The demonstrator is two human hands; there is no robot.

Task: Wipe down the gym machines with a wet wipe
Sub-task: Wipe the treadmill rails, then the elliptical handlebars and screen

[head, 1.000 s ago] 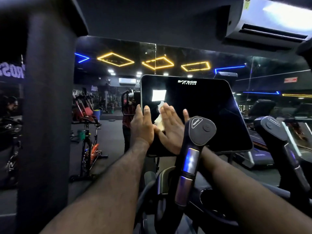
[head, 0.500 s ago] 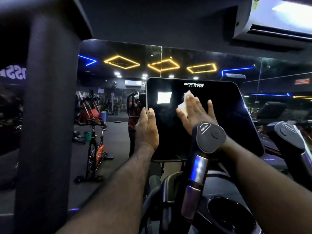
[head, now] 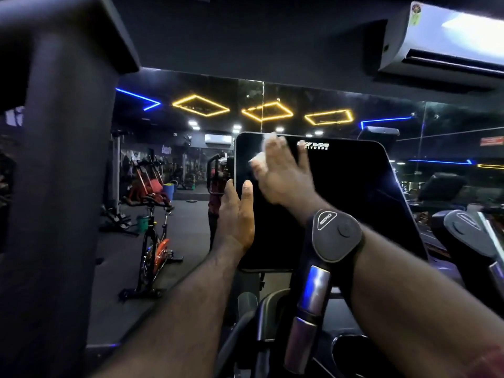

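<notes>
The right hand [head: 283, 175] lies flat against the upper left part of the black console screen [head: 349, 203], its grip spread, with straight fingers pressing a white wet wipe [head: 258, 160] onto the glass. The wipe shows under and beyond the fingertips, close to the screen's top left corner and just left of the white logo; hand and wipe are blurred. The left hand [head: 236, 219] holds the screen's left edge lower down, its grip pinching that edge, thumb lying on the front face and fingers hidden behind it. Both forearms reach up from the bottom of the view. In front of the right forearm stands a handlebar [head: 313, 290] topped by a rounded grey resistance control [head: 336, 234], with shiny metal bands on its shaft. Behind the screen a mirror wall [head: 300, 105] reflects yellow diamond-shaped and blue strip lights. To the left, on the dark floor, stands a spin bike [head: 154, 241] with an orange wheel. A thick dark pillar [head: 60, 186] fills the left side, and a white air conditioner [head: 450, 36] hangs at the upper right.
</notes>
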